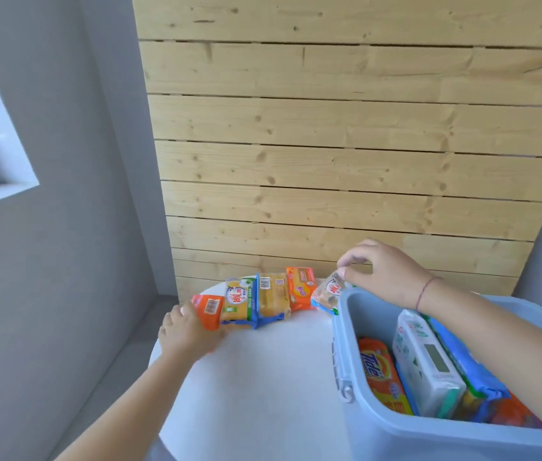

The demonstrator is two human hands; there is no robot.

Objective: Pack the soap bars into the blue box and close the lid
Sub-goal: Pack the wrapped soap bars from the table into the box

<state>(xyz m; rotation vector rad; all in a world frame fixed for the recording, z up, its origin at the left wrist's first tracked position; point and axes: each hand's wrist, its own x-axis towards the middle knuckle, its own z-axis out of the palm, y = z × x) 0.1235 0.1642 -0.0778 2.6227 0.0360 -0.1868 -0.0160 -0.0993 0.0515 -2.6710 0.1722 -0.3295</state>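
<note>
Two hands grip soap: my left hand (pixel 185 329) clasps an orange bar (pixel 209 311), my right hand (pixel 384 272) pinches another bar (pixel 329 292) by the blue box (pixel 351 322); three bars lie between.

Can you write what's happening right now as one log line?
left hand: on orange soap | right hand: grip on soap by box | box: open, part filled

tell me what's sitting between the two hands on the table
In the head view, between the left hand and the right hand lies a row of three wrapped soap bars on the white table. Each hand grips another bar at an end of that row.
</note>
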